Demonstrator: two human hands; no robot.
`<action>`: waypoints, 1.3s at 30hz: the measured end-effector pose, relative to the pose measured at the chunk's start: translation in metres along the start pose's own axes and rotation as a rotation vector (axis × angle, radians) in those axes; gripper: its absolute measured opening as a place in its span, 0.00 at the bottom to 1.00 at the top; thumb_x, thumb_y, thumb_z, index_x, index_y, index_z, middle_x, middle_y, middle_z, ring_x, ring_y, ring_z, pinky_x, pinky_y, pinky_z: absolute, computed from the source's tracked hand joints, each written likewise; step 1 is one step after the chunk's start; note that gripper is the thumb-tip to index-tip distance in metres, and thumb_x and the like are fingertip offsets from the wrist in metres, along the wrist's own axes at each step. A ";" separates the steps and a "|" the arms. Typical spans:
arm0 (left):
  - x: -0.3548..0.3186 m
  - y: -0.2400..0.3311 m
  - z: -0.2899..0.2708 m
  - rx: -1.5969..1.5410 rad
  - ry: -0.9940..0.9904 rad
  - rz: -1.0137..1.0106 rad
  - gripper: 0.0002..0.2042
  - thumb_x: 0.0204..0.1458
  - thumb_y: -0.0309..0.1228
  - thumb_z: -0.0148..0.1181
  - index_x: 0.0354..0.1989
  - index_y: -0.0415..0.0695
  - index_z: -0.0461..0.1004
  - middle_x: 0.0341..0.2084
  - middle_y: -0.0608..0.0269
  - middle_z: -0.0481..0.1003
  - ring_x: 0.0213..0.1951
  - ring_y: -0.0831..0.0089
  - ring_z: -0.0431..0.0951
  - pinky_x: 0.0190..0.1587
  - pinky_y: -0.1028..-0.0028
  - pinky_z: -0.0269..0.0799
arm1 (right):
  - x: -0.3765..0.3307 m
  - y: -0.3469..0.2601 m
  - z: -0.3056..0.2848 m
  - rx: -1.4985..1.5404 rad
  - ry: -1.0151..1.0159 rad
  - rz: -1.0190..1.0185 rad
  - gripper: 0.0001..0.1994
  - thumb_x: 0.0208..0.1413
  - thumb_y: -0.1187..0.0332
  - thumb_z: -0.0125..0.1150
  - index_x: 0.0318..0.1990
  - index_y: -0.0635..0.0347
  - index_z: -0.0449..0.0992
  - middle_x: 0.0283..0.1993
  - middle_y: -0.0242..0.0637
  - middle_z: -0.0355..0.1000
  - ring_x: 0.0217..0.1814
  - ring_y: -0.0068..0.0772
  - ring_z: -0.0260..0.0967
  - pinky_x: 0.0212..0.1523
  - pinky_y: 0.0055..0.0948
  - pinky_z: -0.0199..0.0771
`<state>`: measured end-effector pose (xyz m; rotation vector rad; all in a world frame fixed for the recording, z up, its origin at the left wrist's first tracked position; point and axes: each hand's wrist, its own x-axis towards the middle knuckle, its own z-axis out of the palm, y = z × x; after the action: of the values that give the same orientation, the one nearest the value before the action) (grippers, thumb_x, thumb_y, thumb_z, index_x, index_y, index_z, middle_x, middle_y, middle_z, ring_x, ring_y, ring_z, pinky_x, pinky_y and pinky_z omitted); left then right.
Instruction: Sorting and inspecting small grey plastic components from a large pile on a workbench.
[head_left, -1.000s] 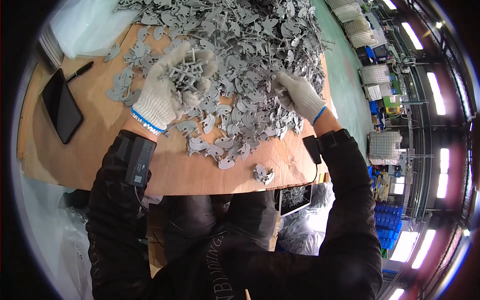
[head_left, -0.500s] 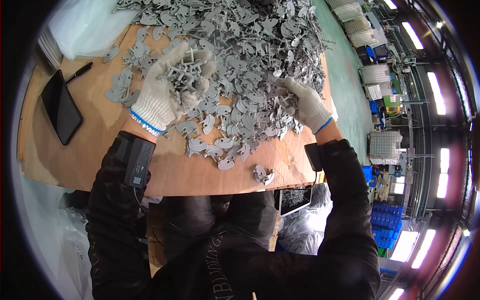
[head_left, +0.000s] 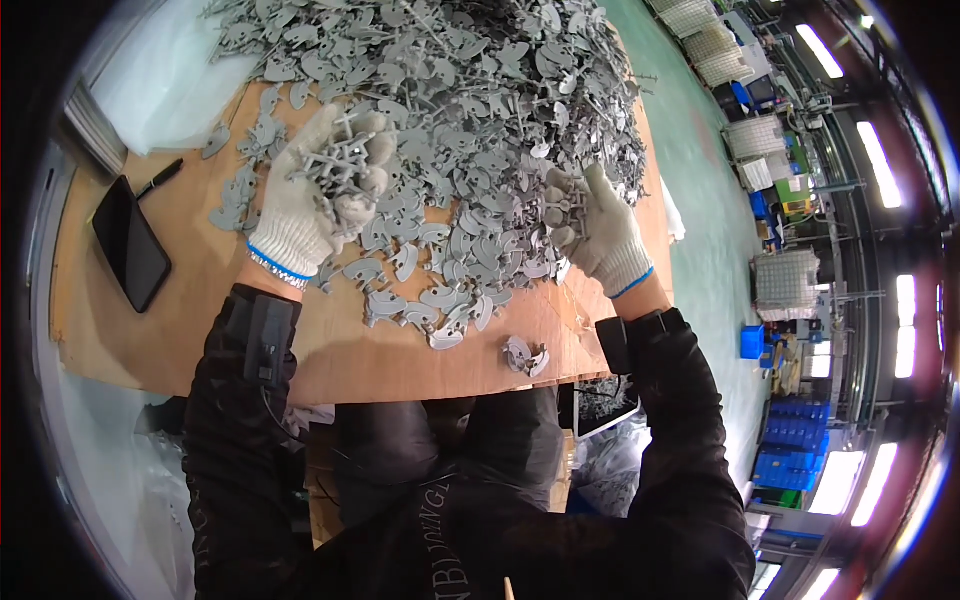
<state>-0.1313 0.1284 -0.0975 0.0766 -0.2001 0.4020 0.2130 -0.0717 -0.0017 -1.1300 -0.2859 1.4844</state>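
My left hand (head_left: 284, 212), in a white knitted glove with a blue cuff edge, is turned palm up over the left side of a heap. Its fingers curl round a bunch of small grey metal castings (head_left: 338, 165) with thin cross-shaped stems. My right hand (head_left: 612, 245), gloved alike, is at the heap's right side with thumb raised and fingers curled. A few similar small grey castings (head_left: 573, 208) lie in those fingers, partly hidden. Between and beyond both hands spreads the large heap of grey metal castings (head_left: 450, 140), many of them flat and crescent-shaped.
On the wooden tabletop (head_left: 340, 350), a couple of loose castings (head_left: 525, 355) lie near the front edge. At the left are a black tablet (head_left: 132, 245), a pen (head_left: 160, 178) and clear plastic sheeting (head_left: 185, 95). Blue crates (head_left: 792, 445) stand off to the right.
My right hand has turned, its thumb lifting away and showing more of the castings in the fingers. The left hand still holds its bunch. The whole view has shifted slightly.
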 end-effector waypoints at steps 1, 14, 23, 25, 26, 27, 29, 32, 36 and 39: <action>-0.001 -0.001 0.003 -0.016 0.010 0.003 0.30 0.79 0.53 0.49 0.65 0.37 0.81 0.55 0.45 0.86 0.41 0.54 0.87 0.31 0.67 0.86 | -0.003 0.004 -0.004 0.045 0.001 -0.002 0.31 0.79 0.39 0.52 0.64 0.62 0.76 0.50 0.38 0.82 0.39 0.33 0.79 0.29 0.26 0.79; 0.025 -0.063 0.060 0.130 0.227 -0.055 0.27 0.78 0.51 0.52 0.64 0.37 0.81 0.56 0.45 0.86 0.49 0.52 0.89 0.32 0.67 0.87 | -0.120 0.020 -0.073 0.241 0.135 -0.174 0.37 0.79 0.33 0.44 0.63 0.62 0.76 0.45 0.36 0.81 0.40 0.33 0.81 0.31 0.28 0.83; 0.124 -0.289 0.076 0.006 0.197 -0.464 0.29 0.78 0.56 0.49 0.61 0.41 0.82 0.53 0.48 0.86 0.47 0.53 0.87 0.37 0.65 0.86 | -0.249 0.053 -0.146 0.427 0.245 -0.303 0.35 0.79 0.34 0.47 0.62 0.61 0.77 0.45 0.34 0.81 0.39 0.33 0.81 0.29 0.28 0.83; 0.141 -0.340 0.071 -0.006 0.202 -0.537 0.30 0.78 0.57 0.48 0.60 0.41 0.82 0.52 0.49 0.86 0.47 0.53 0.87 0.38 0.64 0.86 | -0.277 0.064 -0.163 0.480 0.275 -0.331 0.35 0.78 0.34 0.49 0.62 0.61 0.77 0.45 0.34 0.81 0.38 0.32 0.81 0.29 0.28 0.84; 0.148 -0.366 0.070 -0.025 0.212 -0.576 0.30 0.78 0.57 0.47 0.59 0.41 0.83 0.52 0.49 0.85 0.47 0.52 0.86 0.39 0.63 0.87 | -0.296 0.070 -0.176 0.503 0.298 -0.349 0.35 0.78 0.34 0.49 0.62 0.61 0.77 0.45 0.34 0.81 0.38 0.32 0.81 0.29 0.28 0.84; 0.155 -0.393 0.069 -0.044 0.223 -0.615 0.31 0.77 0.58 0.47 0.58 0.41 0.83 0.53 0.49 0.85 0.47 0.52 0.86 0.39 0.62 0.87 | -0.314 0.078 -0.189 0.521 0.277 -0.380 0.35 0.78 0.34 0.49 0.62 0.61 0.77 0.45 0.34 0.81 0.39 0.33 0.81 0.30 0.28 0.84; 0.171 -0.448 0.060 -0.061 0.227 -0.705 0.31 0.77 0.59 0.47 0.57 0.41 0.83 0.53 0.48 0.85 0.47 0.52 0.85 0.40 0.61 0.87 | -0.347 0.087 -0.221 0.549 0.242 -0.462 0.35 0.77 0.33 0.50 0.62 0.61 0.77 0.46 0.34 0.81 0.40 0.35 0.82 0.33 0.29 0.86; 0.188 -0.522 0.031 -0.036 0.180 -0.761 0.32 0.74 0.60 0.54 0.66 0.41 0.79 0.63 0.43 0.80 0.58 0.47 0.83 0.51 0.55 0.87 | -0.389 0.098 -0.261 0.594 0.276 -0.551 0.36 0.77 0.32 0.49 0.63 0.60 0.77 0.49 0.36 0.82 0.43 0.37 0.83 0.35 0.31 0.86; 0.204 -0.614 0.045 0.106 0.473 -0.789 0.35 0.74 0.67 0.47 0.58 0.43 0.81 0.55 0.44 0.83 0.53 0.44 0.84 0.53 0.45 0.85 | -0.429 0.115 -0.293 0.678 0.425 -0.629 0.38 0.77 0.31 0.47 0.66 0.60 0.76 0.54 0.39 0.83 0.50 0.40 0.83 0.42 0.36 0.87; 0.216 -0.667 0.045 0.231 0.500 -0.818 0.37 0.73 0.68 0.47 0.56 0.42 0.80 0.54 0.41 0.83 0.54 0.42 0.84 0.56 0.41 0.82 | -0.453 0.123 -0.323 0.697 0.519 -0.670 0.39 0.77 0.31 0.45 0.69 0.60 0.75 0.57 0.41 0.82 0.53 0.41 0.83 0.46 0.39 0.87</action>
<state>0.3197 -0.4064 -0.0312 0.2693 0.3728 -0.3795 0.3096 -0.6322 -0.0383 -0.6993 0.2006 0.5751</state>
